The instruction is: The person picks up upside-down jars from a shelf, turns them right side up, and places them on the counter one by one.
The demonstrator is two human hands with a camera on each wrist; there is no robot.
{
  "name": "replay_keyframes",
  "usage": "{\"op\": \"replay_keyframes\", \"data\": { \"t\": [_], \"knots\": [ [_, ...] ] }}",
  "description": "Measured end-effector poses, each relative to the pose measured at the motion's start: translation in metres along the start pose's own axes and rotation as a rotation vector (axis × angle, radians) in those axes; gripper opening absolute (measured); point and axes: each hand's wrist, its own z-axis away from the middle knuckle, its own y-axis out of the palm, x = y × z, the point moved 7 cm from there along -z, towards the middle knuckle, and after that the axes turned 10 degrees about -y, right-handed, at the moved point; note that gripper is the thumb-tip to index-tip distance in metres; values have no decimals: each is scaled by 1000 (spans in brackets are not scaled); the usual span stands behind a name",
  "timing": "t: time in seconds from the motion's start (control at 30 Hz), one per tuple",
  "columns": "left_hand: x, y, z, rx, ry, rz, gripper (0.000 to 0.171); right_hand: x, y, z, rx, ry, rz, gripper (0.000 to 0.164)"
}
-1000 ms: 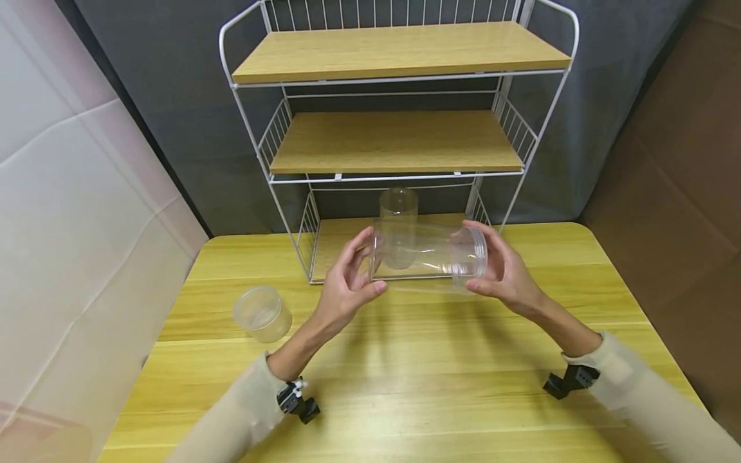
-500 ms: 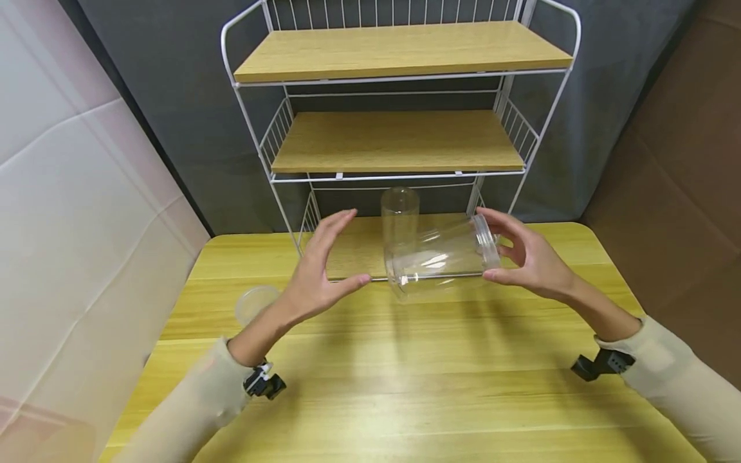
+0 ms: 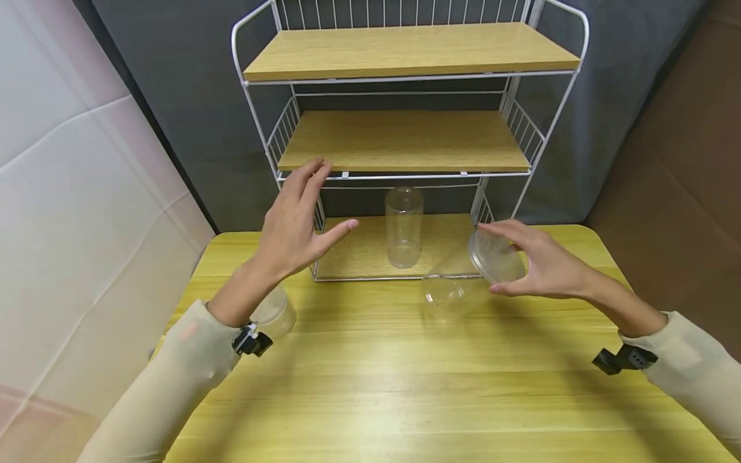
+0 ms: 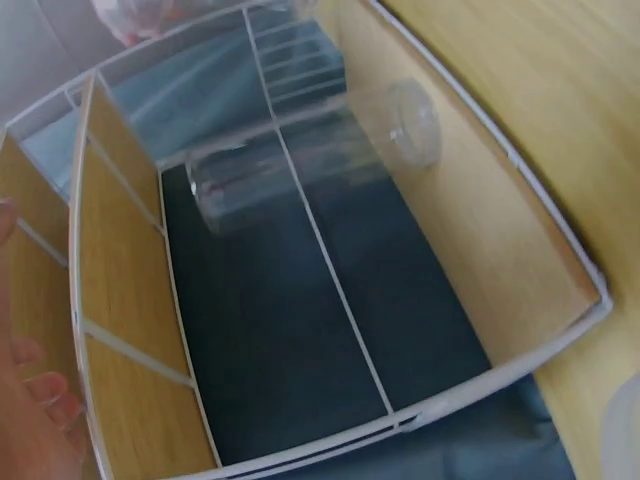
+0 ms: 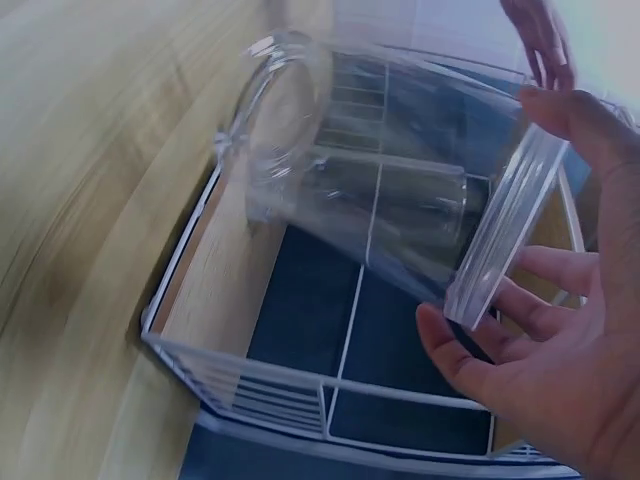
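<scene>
My right hand (image 3: 550, 267) grips a clear plastic jar (image 3: 454, 286) by its ribbed lid (image 3: 496, 257). The jar hangs tilted in front of the bottom shelf, its base pointing down and left. In the right wrist view, the thumb and fingers clasp opposite edges of the lid (image 5: 510, 230). My left hand (image 3: 292, 225) is raised before the rack's left side, fingers extended and holding nothing. A tall clear jar (image 3: 404, 228) stands upright on the bottom shelf. A short clear jar (image 3: 278, 314) sits on the table, partly hidden behind my left wrist.
A white wire rack (image 3: 405, 177) with wooden shelves stands at the back of the table (image 3: 382, 386). Its middle shelf (image 3: 405, 138) and top shelf (image 3: 411, 51) overhang the bottom one. A white sheet (image 3: 92, 212) rises at left, a brown panel (image 3: 671, 167) at right.
My left hand has let go of the held jar and moved left and up. The right hand has carried the jar rightward and tipped its base down toward me.
</scene>
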Motion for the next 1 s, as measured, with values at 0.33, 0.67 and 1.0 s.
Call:
{"op": "replay_keyframes", "data": {
  "t": [0.33, 0.67, 1.0],
  "knots": [
    [13, 6, -26, 2, 136, -225, 97, -9, -3, 12, 138, 17, 117, 98],
    [22, 13, -35, 52, 111, -296, 100, -18, -4, 28, 171, -71, 183, 101],
    [23, 20, -37, 69, 77, -343, 102, -31, -4, 39, 176, -83, 240, 99]
  ]
}}
